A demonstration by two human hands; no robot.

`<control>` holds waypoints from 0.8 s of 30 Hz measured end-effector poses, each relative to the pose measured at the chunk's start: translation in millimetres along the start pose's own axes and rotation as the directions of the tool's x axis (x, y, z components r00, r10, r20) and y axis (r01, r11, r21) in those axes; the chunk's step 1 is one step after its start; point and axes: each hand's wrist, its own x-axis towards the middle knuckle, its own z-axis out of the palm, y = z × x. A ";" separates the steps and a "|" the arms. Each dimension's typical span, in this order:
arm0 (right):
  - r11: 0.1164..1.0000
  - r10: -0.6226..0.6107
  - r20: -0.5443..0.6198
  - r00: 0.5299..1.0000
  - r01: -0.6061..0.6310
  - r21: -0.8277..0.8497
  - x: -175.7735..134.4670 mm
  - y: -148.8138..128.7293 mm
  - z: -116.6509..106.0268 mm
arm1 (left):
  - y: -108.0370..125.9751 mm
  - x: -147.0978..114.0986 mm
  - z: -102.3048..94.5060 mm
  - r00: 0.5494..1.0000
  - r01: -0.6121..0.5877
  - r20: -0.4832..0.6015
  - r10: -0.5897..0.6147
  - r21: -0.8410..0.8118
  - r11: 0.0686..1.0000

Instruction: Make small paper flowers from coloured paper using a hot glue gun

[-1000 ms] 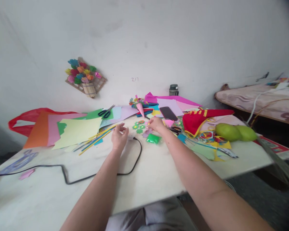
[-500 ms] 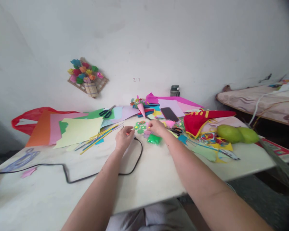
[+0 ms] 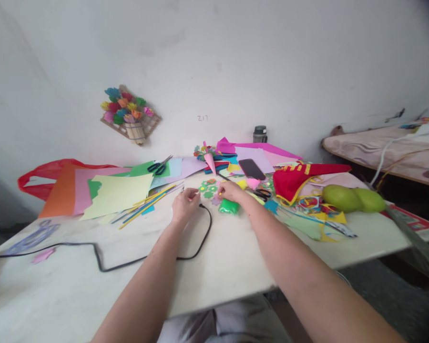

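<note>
My right hand [image 3: 231, 191] has its fingertips pinched on a small yellow piece [image 3: 220, 194], too small to make out clearly. Opposite it, my left hand [image 3: 185, 205] is closed with thumb and fingers together; whatever it may hold does not show. Green paper flowers [image 3: 210, 187] with coloured centres lie on the table between and just beyond the hands. Under my right hand rests a shiny green packet [image 3: 229, 206]. The bare end of a black cable [image 3: 201, 206] lies beside my left hand.
Coloured paper sheets [image 3: 117, 195] and thin strips [image 3: 146, 207] cover the left. Scissors [image 3: 159, 166], a pink paper cone [image 3: 209, 163], a phone [image 3: 251, 169] and a bottle [image 3: 260, 134] stand or lie at the back. Right are more scissors [image 3: 262, 194], red cloth [image 3: 293, 183] and green fruits [image 3: 343, 198].
Both hands stay in almost the same place. My left fingers have drawn slightly closer together, and my right hand has shifted very slightly downward, still pinching the yellow piece.
</note>
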 end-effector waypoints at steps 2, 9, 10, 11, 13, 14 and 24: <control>1.000 0.000 -0.012 1.000 0.000 -0.001 -1.3 -1.2 -1.4 | -0.3 0.3 0.1 1.000 0.001 0.002 -0.001 -0.001 1.000; 0.993 -0.052 0.009 0.999 0.053 -0.104 -8.3 -16.1 -14.4 | -3.5 1.1 1.6 1.000 -0.011 -0.022 0.011 0.008 1.000; 0.990 -0.060 0.024 0.998 0.063 -0.128 -8.7 -18.3 -15.4 | -3.9 1.1 1.7 1.000 -0.014 -0.027 0.014 0.007 1.000; 0.986 -0.068 0.042 0.997 0.073 -0.153 -8.8 -20.2 -15.9 | -4.2 1.1 1.9 0.999 -0.018 -0.032 0.018 0.006 1.000; 0.973 -0.085 0.074 0.994 0.098 -0.211 -8.0 -22.5 -15.2 | -4.5 1.1 1.9 0.999 -0.021 -0.037 0.021 0.006 1.000; 0.965 -0.094 0.084 0.992 0.111 -0.239 -7.2 -23.1 -14.2 | -4.3 1.1 1.9 0.999 -0.021 -0.038 0.021 0.005 1.000; 0.895 -0.197 0.126 0.972 0.231 -0.383 -5.6 -29.1 -8.9 | -1.6 0.5 0.2 0.999 -0.009 -0.036 0.010 0.012 1.000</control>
